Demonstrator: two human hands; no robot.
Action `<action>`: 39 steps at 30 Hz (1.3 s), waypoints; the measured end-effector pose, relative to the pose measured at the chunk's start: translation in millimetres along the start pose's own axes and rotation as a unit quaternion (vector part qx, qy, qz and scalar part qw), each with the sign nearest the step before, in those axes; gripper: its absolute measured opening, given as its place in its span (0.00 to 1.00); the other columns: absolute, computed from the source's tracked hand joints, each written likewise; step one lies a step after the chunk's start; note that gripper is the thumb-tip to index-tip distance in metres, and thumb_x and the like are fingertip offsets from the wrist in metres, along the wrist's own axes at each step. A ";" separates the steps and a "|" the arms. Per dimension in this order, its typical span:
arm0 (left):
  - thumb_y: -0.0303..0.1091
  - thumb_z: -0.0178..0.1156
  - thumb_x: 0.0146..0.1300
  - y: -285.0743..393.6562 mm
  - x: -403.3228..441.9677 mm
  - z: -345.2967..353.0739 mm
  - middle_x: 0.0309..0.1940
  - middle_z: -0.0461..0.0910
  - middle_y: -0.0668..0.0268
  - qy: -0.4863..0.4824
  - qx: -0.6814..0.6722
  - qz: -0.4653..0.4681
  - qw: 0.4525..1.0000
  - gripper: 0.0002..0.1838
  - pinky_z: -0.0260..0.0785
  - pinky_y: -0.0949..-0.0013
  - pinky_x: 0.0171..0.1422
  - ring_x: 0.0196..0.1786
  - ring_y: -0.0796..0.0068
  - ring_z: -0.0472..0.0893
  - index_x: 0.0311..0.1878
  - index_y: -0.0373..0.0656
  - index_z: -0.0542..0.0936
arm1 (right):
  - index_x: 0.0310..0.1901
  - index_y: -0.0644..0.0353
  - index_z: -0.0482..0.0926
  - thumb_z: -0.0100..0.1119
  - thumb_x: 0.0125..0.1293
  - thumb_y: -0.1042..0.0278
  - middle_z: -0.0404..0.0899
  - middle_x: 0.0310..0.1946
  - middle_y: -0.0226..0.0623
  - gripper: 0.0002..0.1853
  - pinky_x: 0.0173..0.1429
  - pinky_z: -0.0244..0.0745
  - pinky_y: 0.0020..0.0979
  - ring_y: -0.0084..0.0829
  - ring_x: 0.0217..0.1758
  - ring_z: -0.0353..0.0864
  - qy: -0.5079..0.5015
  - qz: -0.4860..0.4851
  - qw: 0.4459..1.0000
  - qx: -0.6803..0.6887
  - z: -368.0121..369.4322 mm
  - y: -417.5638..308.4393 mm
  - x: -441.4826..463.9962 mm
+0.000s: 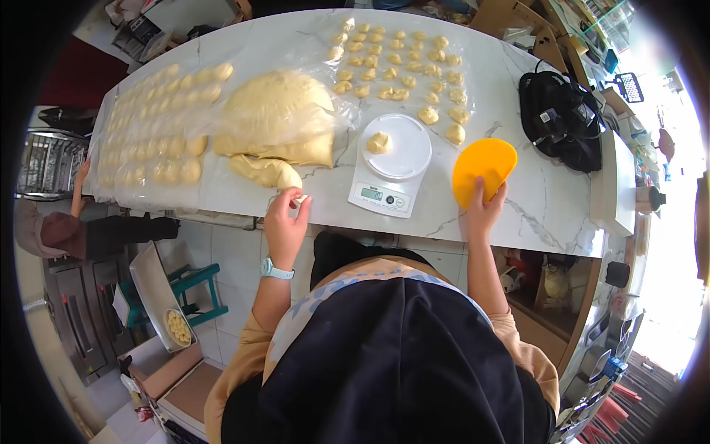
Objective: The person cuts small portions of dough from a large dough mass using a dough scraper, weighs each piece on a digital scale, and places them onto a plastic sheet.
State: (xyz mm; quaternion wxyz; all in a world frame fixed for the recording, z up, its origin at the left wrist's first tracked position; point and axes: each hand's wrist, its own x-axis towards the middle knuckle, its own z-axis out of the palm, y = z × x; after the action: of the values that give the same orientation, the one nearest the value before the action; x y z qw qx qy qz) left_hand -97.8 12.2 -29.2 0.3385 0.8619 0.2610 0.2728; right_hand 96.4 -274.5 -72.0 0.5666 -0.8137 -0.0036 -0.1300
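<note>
My left hand (287, 222), with a watch on the wrist, pinches at the near end of a rope of yellow dough (262, 172). That rope lies in front of a large dough mass (277, 111), which is partly covered by clear plastic. In my right hand (484, 209) is a round yellow dough scraper (482, 169), held by its lower edge over the table. Between my hands stands a white kitchen scale (382, 198) with one lump of dough (379, 143) on its round plate. The digits on its display are too small to read surely.
Rows of dough pieces (396, 59) lie on plastic at the back. Rounded dough balls (168, 172) sit under plastic at the left. A black bag (558, 115) rests on the marble table (510, 214) at the right. Another person (63, 231) stands at the left end.
</note>
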 end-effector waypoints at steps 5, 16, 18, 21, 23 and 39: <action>0.32 0.68 0.54 -30.9 -3.8 4.6 0.32 0.78 0.64 0.031 0.156 0.092 0.983 0.08 0.68 0.63 0.42 0.38 0.63 0.76 0.35 0.41 0.81 | 0.56 0.66 0.67 0.57 0.67 0.60 0.78 0.44 0.46 0.22 0.50 0.72 0.33 0.36 0.46 0.79 -0.003 0.000 1.000 0.002 -1.0 0.6 0.5; 0.29 0.70 0.51 5.3 -18.4 42.1 0.34 0.78 0.64 -0.046 -0.017 0.072 0.996 0.09 0.69 0.66 0.41 0.39 0.66 0.76 0.35 0.40 0.81 | 0.54 0.65 0.68 0.57 0.67 0.63 0.79 0.41 0.45 0.19 0.46 0.74 0.31 0.34 0.44 0.80 0.009 -0.037 0.999 0.021 -1.4 -6.1 -1.6; 0.30 0.70 0.51 -1.0 -26.0 43.1 0.35 0.79 0.64 -0.075 0.010 0.084 0.994 0.10 0.69 0.68 0.41 0.41 0.66 0.76 0.36 0.40 0.81 | 0.53 0.64 0.68 0.57 0.67 0.65 0.80 0.40 0.44 0.17 0.43 0.75 0.31 0.34 0.41 0.81 -0.038 -0.066 0.995 0.071 4.6 -21.3 -5.4; 0.29 0.69 0.52 5.5 -25.9 35.5 0.34 0.78 0.64 -0.071 -0.021 0.037 0.997 0.09 0.70 0.68 0.40 0.38 0.65 0.76 0.36 0.40 0.81 | 0.53 0.61 0.68 0.56 0.67 0.66 0.81 0.36 0.44 0.16 0.36 0.77 0.33 0.36 0.32 0.84 -0.262 -0.071 0.960 0.073 13.5 -94.9 -29.6; 0.28 0.68 0.53 -4.3 -22.8 37.8 0.33 0.78 0.64 -0.069 -0.027 0.067 0.995 0.09 0.70 0.69 0.38 0.36 0.67 0.76 0.36 0.41 0.80 | 0.56 0.59 0.62 0.54 0.65 0.67 0.81 0.31 0.52 0.20 0.34 0.77 0.42 0.52 0.32 0.82 -0.431 -0.116 0.894 0.019 40.6 -121.1 -38.6; 0.31 0.60 0.63 55.9 52.5 52.8 0.39 0.80 0.57 -0.079 -0.231 0.060 0.968 0.09 0.71 0.69 0.41 0.41 0.65 0.78 0.42 0.36 0.81 | 0.53 0.66 0.67 0.58 0.67 0.68 0.78 0.42 0.40 0.17 0.46 0.74 0.27 0.27 0.44 0.78 -0.176 -0.040 0.979 0.096 31.6 -108.4 -31.9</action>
State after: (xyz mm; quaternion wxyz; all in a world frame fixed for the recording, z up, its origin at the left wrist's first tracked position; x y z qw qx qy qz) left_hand -11.3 -13.3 -6.0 0.5308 0.7932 0.1118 0.2767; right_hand 55.5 -202.0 10.7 0.6271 -0.7646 -0.1486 -0.0059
